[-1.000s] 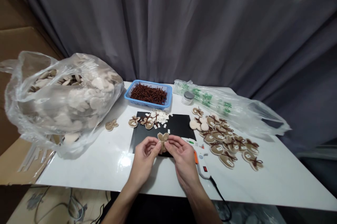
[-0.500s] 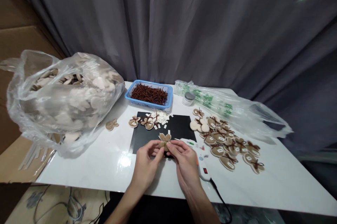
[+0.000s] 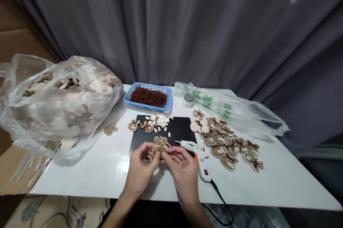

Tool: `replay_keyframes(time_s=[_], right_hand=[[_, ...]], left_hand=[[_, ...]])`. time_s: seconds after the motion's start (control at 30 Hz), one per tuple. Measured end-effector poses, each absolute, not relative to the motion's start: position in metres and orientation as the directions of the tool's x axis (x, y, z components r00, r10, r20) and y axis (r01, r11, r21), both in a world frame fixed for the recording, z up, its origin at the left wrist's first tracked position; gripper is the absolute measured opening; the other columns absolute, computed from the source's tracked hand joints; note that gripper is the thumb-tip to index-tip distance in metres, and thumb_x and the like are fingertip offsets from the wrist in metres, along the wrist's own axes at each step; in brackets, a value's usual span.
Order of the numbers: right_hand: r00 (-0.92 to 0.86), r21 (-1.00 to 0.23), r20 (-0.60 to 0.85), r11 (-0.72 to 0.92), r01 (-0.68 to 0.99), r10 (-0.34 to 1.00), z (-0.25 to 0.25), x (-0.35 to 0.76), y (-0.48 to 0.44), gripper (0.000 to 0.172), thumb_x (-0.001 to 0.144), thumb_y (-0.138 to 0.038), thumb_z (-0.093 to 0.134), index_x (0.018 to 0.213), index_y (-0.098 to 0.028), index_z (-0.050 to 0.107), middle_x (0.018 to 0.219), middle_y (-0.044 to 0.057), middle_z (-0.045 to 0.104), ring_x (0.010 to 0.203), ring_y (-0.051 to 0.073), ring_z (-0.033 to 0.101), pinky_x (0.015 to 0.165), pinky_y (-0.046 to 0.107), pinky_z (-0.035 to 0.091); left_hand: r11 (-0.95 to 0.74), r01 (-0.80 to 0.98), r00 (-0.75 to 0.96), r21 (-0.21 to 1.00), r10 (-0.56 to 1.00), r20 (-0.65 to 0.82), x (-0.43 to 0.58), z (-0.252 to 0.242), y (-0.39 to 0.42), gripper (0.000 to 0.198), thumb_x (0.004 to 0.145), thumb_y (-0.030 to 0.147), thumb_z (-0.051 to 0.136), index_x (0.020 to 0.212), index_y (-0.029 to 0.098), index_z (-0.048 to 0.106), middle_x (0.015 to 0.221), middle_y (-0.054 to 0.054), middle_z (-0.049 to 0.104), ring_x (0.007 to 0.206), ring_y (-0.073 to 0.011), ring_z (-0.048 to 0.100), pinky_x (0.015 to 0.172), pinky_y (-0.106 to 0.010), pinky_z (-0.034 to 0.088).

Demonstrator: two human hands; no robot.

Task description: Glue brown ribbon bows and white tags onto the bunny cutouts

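A small brown felt bunny-shaped piece (image 3: 160,145) with a pale edge is held up, ears away from me, over the near part of a black mat (image 3: 179,129). My left hand (image 3: 143,167) pinches its left side, and my right hand (image 3: 182,167) grips the lower right side between thumb and fingers. Just right of my right hand lies a white glue gun (image 3: 200,158), its nozzle pointing left across the mat. Small white labels (image 3: 160,119) are heaped at the mat's far edge, beside felt bunnies with brown bows (image 3: 147,126). A pink-edged item behind the held piece is mostly hidden.
A blue basket (image 3: 169,103) of dark brown bows stands behind the mat. Left is a big plastic bag (image 3: 107,113) of felt pieces; one bunny (image 3: 110,129) lies beside it. Several labelled bunnies (image 3: 227,145) spread rightward, near a grey-lidded jar (image 3: 188,100) and clear plastic packaging (image 3: 252,117).
Both hands have shifted slightly left with the felt bunny, whose front now shows more fully. More of the glue gun's nozzle end is visible. The whole view has turned slightly.
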State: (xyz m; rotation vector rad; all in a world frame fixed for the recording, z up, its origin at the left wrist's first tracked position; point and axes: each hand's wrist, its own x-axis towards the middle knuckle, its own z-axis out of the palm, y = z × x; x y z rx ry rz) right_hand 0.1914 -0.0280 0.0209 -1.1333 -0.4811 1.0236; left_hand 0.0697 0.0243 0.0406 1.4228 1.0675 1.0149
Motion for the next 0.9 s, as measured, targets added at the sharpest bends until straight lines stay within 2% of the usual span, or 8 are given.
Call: replay_keyframes(time_s=[0.13, 0.27, 0.4, 0.47, 0.6, 0.77, 0.9], right_hand=[[0.469, -0.871, -0.202, 0.062, -0.487, 0.860, 0.020, 0.190, -0.023, 0.044, 0.067, -0.045, 0.103, 0.085, -0.021, 0.071, 0.086, 0.005, 0.077, 0.085, 0.022, 0.075, 0.079, 0.032, 0.063], [0.452, -0.842, -0.197, 0.086, -0.533, 0.870, 0.023, 0.188, -0.021, 0.044, 0.067, -0.043, 0.103, 0.077, -0.021, 0.067, 0.076, -0.001, 0.067, 0.070, 0.015, 0.064, 0.067, 0.026, 0.054], [0.356, -0.820, -0.156, 0.080, -0.567, 0.921, 0.026, 0.191, -0.020, 0.043, 0.070, -0.044, 0.102, 0.072, -0.020, 0.066, 0.068, -0.004, 0.060, 0.057, 0.010, 0.051, 0.058, 0.024, 0.045], [0.335, -0.827, -0.125, 0.088, -0.555, 0.934, 0.027, 0.194, -0.020, 0.040, 0.073, -0.044, 0.100, 0.074, -0.021, 0.068, 0.069, -0.003, 0.062, 0.057, 0.011, 0.054, 0.057, 0.024, 0.046], [0.412, -0.859, -0.063, 0.161, -0.486, 0.909, 0.027, 0.197, -0.023, 0.036, 0.075, -0.041, 0.100, 0.091, -0.023, 0.073, 0.084, 0.002, 0.072, 0.068, 0.017, 0.065, 0.053, 0.024, 0.050], [0.399, -0.893, -0.021, 0.162, -0.420, 0.917, 0.028, 0.196, -0.027, 0.032, 0.080, -0.041, 0.097, 0.093, -0.022, 0.074, 0.077, 0.003, 0.075, 0.056, 0.015, 0.063, 0.050, 0.026, 0.051], [0.468, -0.878, -0.028, 0.202, -0.434, 0.883, 0.029, 0.194, -0.027, 0.033, 0.079, -0.041, 0.097, 0.093, -0.022, 0.074, 0.078, 0.003, 0.076, 0.057, 0.016, 0.066, 0.050, 0.026, 0.053]], left_hand=[[-0.054, 0.119, 0.259, 0.991, 0.966, 0.021, 0.071, 0.042, 0.024, 0.019, 0.082, 0.035, 0.082, 0.084, 0.019, 0.072, 0.073, 0.001, 0.066, 0.064, -0.0132, 0.055, 0.060, -0.022, 0.046], [-0.048, 0.103, 0.263, 0.994, 0.965, 0.020, 0.072, 0.045, 0.023, 0.020, 0.084, 0.037, 0.080, 0.087, 0.019, 0.072, 0.077, 0.000, 0.068, 0.067, -0.0143, 0.057, 0.062, -0.023, 0.046], [-0.075, 0.102, 0.261, 0.992, 0.964, 0.046, 0.071, 0.053, 0.021, 0.020, 0.087, 0.038, 0.076, 0.085, 0.019, 0.071, 0.075, -0.001, 0.068, 0.066, -0.0149, 0.059, 0.062, -0.024, 0.047], [-0.093, 0.110, 0.258, 0.990, 0.964, 0.061, 0.071, 0.059, 0.020, 0.019, 0.088, 0.038, 0.076, 0.084, 0.019, 0.071, 0.074, -0.001, 0.068, 0.065, -0.0148, 0.058, 0.062, -0.024, 0.047], [-0.116, 0.115, 0.265, 0.987, 0.961, 0.082, 0.071, 0.066, 0.019, 0.017, 0.085, 0.035, 0.077, 0.083, 0.019, 0.072, 0.073, 0.000, 0.069, 0.064, -0.0145, 0.059, 0.060, -0.024, 0.047], [-0.138, 0.136, 0.263, 0.981, 0.960, 0.099, 0.071, 0.067, 0.013, 0.010, 0.089, 0.030, 0.072, 0.086, 0.021, 0.071, 0.076, 0.001, 0.068, 0.067, -0.0143, 0.060, 0.064, -0.024, 0.048], [-0.221, 0.206, 0.300, 0.953, 0.942, 0.153, 0.071, 0.068, 0.010, 0.012, 0.096, 0.031, 0.070, 0.089, 0.021, 0.071, 0.080, 0.001, 0.067, 0.071, -0.0146, 0.059, 0.068, -0.024, 0.048]])
